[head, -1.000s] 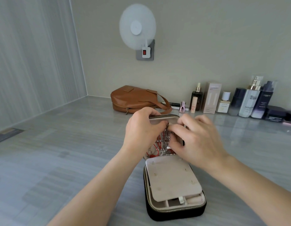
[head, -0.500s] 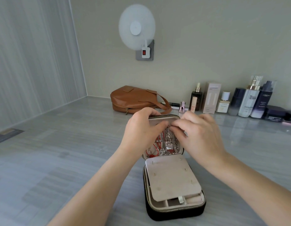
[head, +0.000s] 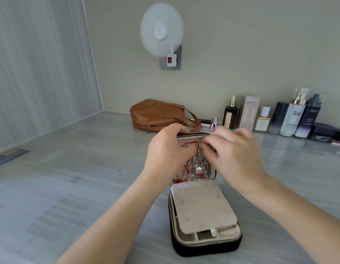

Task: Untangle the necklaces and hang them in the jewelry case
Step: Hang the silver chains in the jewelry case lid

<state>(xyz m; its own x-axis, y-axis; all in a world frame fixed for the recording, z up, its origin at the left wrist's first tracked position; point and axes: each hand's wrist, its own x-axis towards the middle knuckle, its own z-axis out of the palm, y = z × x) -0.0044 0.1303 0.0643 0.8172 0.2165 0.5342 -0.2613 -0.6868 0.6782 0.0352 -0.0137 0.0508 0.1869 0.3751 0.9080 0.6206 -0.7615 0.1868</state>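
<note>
One black zip jewelry case (head: 205, 244) lies open on the grey counter (head: 70, 187). Its lid (head: 186, 138) is propped upright on the far side, seemingly so that necklaces can hang down its lining, and one beige flap (head: 201, 208) covers the near tray. Two hands meet at the lid's top edge, where the left hand (head: 167, 153) and right hand (head: 239, 155) each pinch, fingers curled, the upper end of one silver chain (head: 200, 162), likely to seat it on a hook that the fingertips hide. One red cord necklace (head: 186, 144) hangs just left of it, and both end in a heap at the lid's foot too knotted to count.
</note>
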